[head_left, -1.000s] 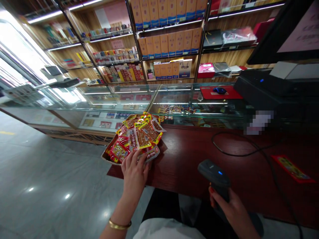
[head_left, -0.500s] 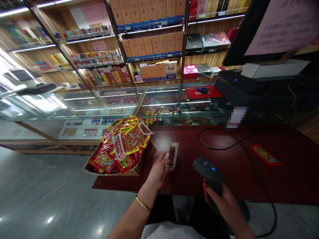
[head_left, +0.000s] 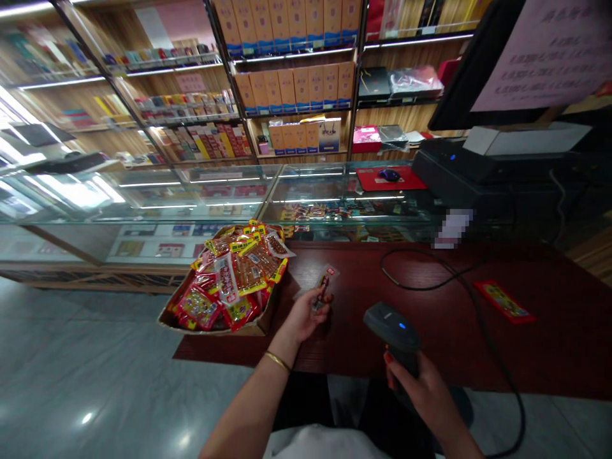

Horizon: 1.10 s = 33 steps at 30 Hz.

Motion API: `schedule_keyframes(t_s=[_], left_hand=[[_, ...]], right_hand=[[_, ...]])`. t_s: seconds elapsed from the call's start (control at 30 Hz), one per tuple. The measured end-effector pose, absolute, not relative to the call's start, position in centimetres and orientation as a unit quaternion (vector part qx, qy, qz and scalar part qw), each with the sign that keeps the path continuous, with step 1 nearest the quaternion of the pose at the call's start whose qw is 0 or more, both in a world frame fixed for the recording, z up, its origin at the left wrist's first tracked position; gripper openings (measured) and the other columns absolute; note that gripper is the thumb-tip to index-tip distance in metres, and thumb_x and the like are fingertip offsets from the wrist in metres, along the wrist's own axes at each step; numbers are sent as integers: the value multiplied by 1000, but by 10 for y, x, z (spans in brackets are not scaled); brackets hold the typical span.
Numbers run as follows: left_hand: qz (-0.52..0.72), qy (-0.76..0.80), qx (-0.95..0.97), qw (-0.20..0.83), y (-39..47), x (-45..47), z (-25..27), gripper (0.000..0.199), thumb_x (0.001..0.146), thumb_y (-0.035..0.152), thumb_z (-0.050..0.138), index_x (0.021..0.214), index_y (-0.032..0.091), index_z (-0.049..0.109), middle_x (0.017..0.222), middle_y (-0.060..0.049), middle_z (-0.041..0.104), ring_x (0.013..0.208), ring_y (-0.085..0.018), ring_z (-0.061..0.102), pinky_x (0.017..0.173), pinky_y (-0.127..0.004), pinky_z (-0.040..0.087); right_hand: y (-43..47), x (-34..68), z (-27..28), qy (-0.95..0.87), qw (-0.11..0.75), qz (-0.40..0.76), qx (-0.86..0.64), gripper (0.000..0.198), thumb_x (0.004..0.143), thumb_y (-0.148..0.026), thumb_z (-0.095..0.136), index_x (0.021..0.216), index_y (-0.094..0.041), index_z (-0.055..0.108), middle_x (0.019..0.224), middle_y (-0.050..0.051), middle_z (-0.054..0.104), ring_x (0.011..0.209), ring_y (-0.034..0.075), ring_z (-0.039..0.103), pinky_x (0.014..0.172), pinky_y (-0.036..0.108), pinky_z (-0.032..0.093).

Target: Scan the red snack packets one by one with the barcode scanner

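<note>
My left hand (head_left: 306, 315) is closed on a small clear snack packet (head_left: 326, 280) with dark contents and a red mark near its top. It holds the packet just over the dark red table. In my right hand (head_left: 415, 379) is a black barcode scanner (head_left: 392, 326), gripped by its handle, with a blue light lit on top and its head pointing left toward the packet. Left of my left hand stands an open cardboard box (head_left: 261, 326) heaped with red, yellow and clear snack packets (head_left: 251, 271).
A red and yellow packet (head_left: 504, 301) lies on the table (head_left: 354, 350) at the right. The black cable (head_left: 488, 319) loops across the tabletop. Behind are a glass display case (head_left: 229, 185), a mouse (head_left: 389, 174) on a red mat, and a monitor (head_left: 459, 76) at the upper right.
The packet in my left hand has been turned, so a red mark now shows at its top and my fingers wrap further round it. The scanner has shifted slightly left.
</note>
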State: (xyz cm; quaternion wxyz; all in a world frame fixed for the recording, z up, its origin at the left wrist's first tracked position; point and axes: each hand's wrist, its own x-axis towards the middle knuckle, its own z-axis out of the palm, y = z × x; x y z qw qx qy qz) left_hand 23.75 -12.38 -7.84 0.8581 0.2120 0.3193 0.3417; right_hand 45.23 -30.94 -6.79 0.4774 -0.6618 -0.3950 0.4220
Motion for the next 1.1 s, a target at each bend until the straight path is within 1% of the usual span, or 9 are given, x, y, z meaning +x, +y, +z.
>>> schedule_keyframes(t_s=[0.13, 0.23, 0.33, 0.4, 0.5, 0.63, 0.83, 1.0, 1.1], left_hand=[[295, 269, 204, 894, -114, 228, -94, 29, 83, 33, 63, 101, 11, 62, 83, -8, 67, 46, -6, 45, 34, -15, 21], [313, 282, 220, 880, -112, 229, -99, 31, 88, 32, 59, 110, 11, 63, 89, -12, 72, 48, -12, 58, 35, -17, 34], [320, 302, 246, 864, -114, 233, -99, 29, 92, 28, 62, 116, 13, 64, 110, -17, 75, 77, -24, 77, 55, -27, 57], [325, 311, 258, 855, -117, 235, -99, 27, 92, 25, 65, 116, 13, 66, 121, -18, 74, 96, -30, 78, 72, -35, 63], [333, 324, 277, 842, -120, 238, -99, 28, 92, 24, 68, 118, 12, 70, 128, -20, 72, 107, -32, 75, 85, -41, 63], [338, 337, 277, 834, -120, 240, -100, 32, 92, 26, 70, 121, 14, 71, 135, -20, 70, 110, -31, 74, 90, -43, 62], [309, 324, 290, 846, -116, 240, -98, 54, 90, 27, 72, 143, 26, 61, 137, -15, 70, 101, -28, 77, 88, -44, 60], [288, 317, 306, 850, -115, 241, -96, 49, 95, 33, 67, 143, 29, 62, 135, -14, 71, 105, -28, 75, 91, -45, 59], [292, 323, 301, 848, -115, 241, -96, 52, 91, 31, 70, 143, 27, 62, 136, -14, 70, 106, -29, 75, 91, -45, 59]], right_hand=[[-307, 450, -68, -422, 445, 422, -667, 44, 82, -64, 69, 89, -20, 68, 62, 0, 67, 57, 20, 64, 61, 31, 53], [-307, 447, -65, -445, 419, 418, -672, 41, 83, -62, 68, 86, -21, 67, 59, -1, 66, 56, 20, 64, 59, 30, 52], [-308, 445, -61, -469, 400, 420, -666, 40, 85, -62, 67, 83, -22, 67, 57, 0, 67, 56, 20, 64, 59, 29, 51], [-309, 444, -60, -480, 390, 422, -663, 40, 86, -61, 67, 87, -21, 68, 57, -1, 67, 55, 20, 64, 58, 29, 50], [-311, 446, -62, -499, 372, 419, -661, 43, 89, -62, 63, 95, -20, 70, 57, -2, 66, 54, 20, 64, 58, 29, 49], [-314, 449, -67, -516, 351, 423, -656, 46, 93, -64, 59, 99, -20, 70, 58, -2, 66, 55, 21, 65, 59, 29, 49], [-318, 450, -65, -515, 350, 416, -662, 46, 94, -65, 59, 95, -20, 70, 57, -1, 65, 54, 20, 65, 59, 29, 49], [-321, 451, -62, -500, 355, 420, -669, 45, 93, -64, 60, 90, -21, 71, 56, -2, 64, 53, 20, 65, 57, 29, 48], [-322, 452, -62, -497, 354, 419, -672, 46, 92, -65, 61, 89, -21, 71, 55, -2, 65, 52, 20, 65, 56, 28, 48]])
